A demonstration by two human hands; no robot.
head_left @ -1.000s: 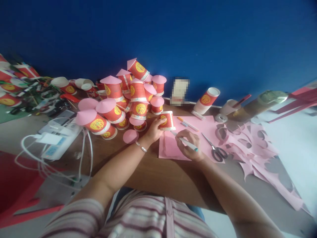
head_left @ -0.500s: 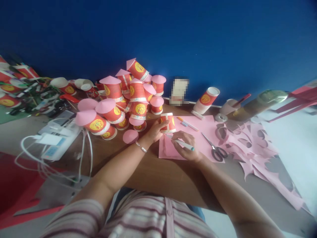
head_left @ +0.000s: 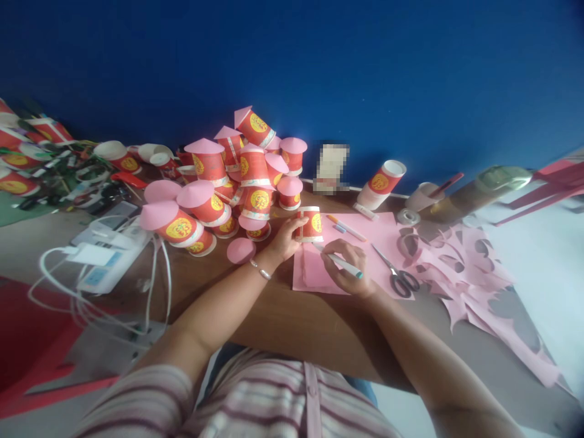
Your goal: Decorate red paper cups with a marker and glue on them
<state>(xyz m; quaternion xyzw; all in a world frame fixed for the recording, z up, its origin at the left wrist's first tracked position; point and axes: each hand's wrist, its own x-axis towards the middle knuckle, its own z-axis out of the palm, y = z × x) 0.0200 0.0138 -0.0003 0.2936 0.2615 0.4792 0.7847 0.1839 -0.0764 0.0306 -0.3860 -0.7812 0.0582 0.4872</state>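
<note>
My left hand [head_left: 287, 239] is closed round a red paper cup [head_left: 310, 225] with a white band and a yellow emblem. Between the fingers of my right hand [head_left: 345, 266] is a white marker [head_left: 343, 263] with a green end, its tip close to the cup's lower edge. Whether the tip touches the cup I cannot tell. Under both hands lie sheets of pink paper [head_left: 378, 274]. An orange-ended marker [head_left: 351, 230] and a small blue cap [head_left: 339, 229] rest on the paper just behind my right hand.
Red cups with pink cone tops [head_left: 205, 161] are piled at back left, beside a loose pink cone [head_left: 241, 250]. Scissors [head_left: 401, 281], a tape roll [head_left: 407, 216] and pink scraps [head_left: 465, 261] lie right. Upright cups [head_left: 382, 182] stand behind; a power strip [head_left: 98, 267] with cables is left.
The cup has turned in my left hand, so its white band sits further left and more emblem shows. My right hand with the marker has shifted slightly right.
</note>
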